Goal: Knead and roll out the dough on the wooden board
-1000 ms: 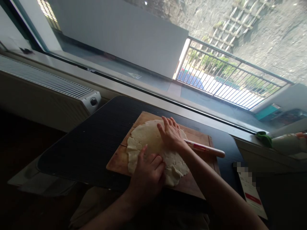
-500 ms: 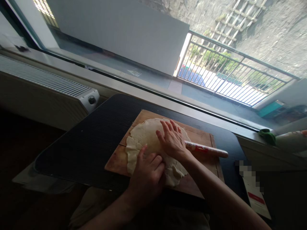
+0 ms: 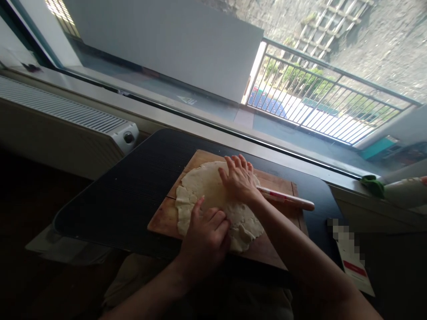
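A broad flattened round of pale dough point(image 3: 207, 186) with ragged, creased edges covers much of the wooden board point(image 3: 160, 221). My right hand point(image 3: 237, 180) lies on its far right part, open, palm down with the fingers spread. On the near side, my left hand point(image 3: 207, 231) rests against the dough, its thumb stretched out apart from the bent fingers. The left fingertips are partly hidden. Beside my right hand, a rolling pin point(image 3: 288, 198) with a red-printed wrapper lies across the right of the board, its inner end hidden by the hand.
Under the board is a black table point(image 3: 123, 195) with rounded corners. A white radiator point(image 3: 100, 124) stands at the left, below a window ledge point(image 3: 213, 144). To the right are a green cloth point(image 3: 372, 186) and a pale package with a red band point(image 3: 355, 268).
My right hand has shifted slightly towards the far edge of the dough. My left hand stays on the near side. The view has tilted a little.
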### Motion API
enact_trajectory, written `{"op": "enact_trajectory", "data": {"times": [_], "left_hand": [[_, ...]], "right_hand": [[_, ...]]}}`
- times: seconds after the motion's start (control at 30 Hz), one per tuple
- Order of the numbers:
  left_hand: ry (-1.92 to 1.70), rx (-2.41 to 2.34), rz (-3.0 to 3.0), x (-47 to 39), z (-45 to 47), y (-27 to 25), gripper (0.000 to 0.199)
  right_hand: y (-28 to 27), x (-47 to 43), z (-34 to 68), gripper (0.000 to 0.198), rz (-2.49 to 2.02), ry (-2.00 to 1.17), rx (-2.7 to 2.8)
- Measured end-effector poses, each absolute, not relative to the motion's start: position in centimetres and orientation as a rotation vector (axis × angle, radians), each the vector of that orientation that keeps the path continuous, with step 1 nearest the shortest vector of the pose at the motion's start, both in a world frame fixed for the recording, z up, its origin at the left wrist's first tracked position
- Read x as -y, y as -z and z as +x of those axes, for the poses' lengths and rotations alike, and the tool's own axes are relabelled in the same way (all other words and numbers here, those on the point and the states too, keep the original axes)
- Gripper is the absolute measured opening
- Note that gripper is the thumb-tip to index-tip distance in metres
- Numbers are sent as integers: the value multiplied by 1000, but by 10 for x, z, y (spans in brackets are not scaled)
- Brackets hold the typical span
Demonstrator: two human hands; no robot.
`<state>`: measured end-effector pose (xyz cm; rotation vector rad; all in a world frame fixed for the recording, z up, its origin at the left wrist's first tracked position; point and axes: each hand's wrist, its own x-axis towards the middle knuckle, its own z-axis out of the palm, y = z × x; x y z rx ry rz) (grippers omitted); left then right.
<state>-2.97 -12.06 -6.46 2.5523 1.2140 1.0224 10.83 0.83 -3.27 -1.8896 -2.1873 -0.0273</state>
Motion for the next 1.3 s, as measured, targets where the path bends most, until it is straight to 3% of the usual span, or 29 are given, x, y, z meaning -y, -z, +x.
{"op": "enact_trajectory", "data": {"times": [0.13, 0.33, 0.53, 0.73, 0.93, 1.13, 1.3], "left_hand": [[-1036, -1211, 2542, 121, -29, 63, 15], [-1035, -1215, 2556, 121, -29, 65, 14], [-1033, -1208, 2546, 121, -30, 63, 18], [-1037, -1207, 2550, 121, -29, 66, 14], [-1039, -1215, 2528, 121, -29, 64, 14], [-1022, -1211, 2548, 121, -30, 64, 13], [-1029, -1210, 2541, 121, -29, 63, 17]], "right_hand": [[25, -35, 113, 57, -2030, -63, 2061], [35, 7, 104, 58, -1824, 21, 2191], [24, -31, 114, 61, -2003, -84, 2088], [32, -3, 108, 62, -1856, -5, 2219], [23, -36, 117, 60, -2020, -67, 2108], [30, 2, 109, 60, -1855, -54, 2238], [22, -38, 123, 58, -2031, -113, 2113]]}}
